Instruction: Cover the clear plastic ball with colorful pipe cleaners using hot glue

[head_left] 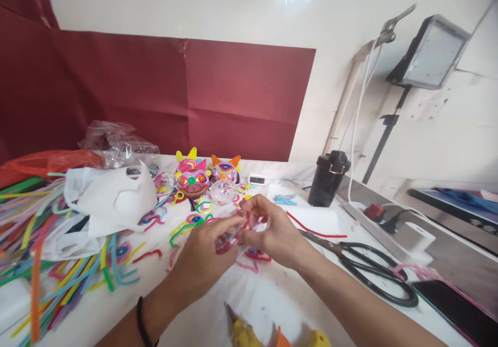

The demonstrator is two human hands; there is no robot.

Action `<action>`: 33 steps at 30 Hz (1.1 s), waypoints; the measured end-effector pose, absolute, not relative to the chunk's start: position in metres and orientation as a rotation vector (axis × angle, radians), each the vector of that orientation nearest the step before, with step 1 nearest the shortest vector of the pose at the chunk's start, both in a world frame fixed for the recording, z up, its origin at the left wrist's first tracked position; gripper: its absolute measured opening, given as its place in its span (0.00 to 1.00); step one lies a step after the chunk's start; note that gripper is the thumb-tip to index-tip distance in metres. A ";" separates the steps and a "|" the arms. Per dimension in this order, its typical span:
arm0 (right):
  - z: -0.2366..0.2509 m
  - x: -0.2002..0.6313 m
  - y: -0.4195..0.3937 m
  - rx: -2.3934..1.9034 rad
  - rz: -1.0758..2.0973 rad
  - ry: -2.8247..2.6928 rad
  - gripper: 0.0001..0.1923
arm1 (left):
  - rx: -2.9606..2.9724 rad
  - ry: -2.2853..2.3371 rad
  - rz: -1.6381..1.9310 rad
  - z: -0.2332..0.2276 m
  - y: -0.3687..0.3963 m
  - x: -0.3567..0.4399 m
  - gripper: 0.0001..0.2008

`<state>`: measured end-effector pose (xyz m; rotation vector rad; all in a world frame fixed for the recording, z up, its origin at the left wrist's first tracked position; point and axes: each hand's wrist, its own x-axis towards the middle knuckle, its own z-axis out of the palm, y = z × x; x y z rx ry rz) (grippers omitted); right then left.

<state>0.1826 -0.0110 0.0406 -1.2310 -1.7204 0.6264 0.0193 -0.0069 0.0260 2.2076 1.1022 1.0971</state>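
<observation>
My left hand (210, 251) is curled round a small pinkish, partly see-through piece (225, 242), mostly hidden by the fingers. My right hand (277, 233) meets it from the other side, thumb and forefinger pinching a short bit of red pipe cleaner (246, 220) at that piece. Just behind the hands sits a clear faceted bowl-like piece (223, 192). Two colourful pipe-cleaner animal faces stand farther back, one with pink ears (192, 181) and one with orange ears (225, 168). A long red pipe cleaner (317, 232) lies right of my right hand.
Large black-handled scissors (360, 259) and a phone (459, 310) lie at right. A black bottle (329, 178) stands by a power strip (360, 214). Loose pipe cleaners (78, 285) and a white mask (120, 202) fill the left. Yellow-handled pliers (243, 331) lie in front.
</observation>
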 end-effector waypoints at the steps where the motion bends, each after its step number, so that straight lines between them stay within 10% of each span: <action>1: 0.041 0.183 -0.011 -1.237 0.636 -1.720 0.16 | 2.194 1.101 1.093 0.026 -0.007 0.020 0.21; 33: 0.043 0.182 -0.015 -1.231 0.727 -1.653 0.12 | 2.008 1.068 1.178 0.024 -0.011 0.022 0.20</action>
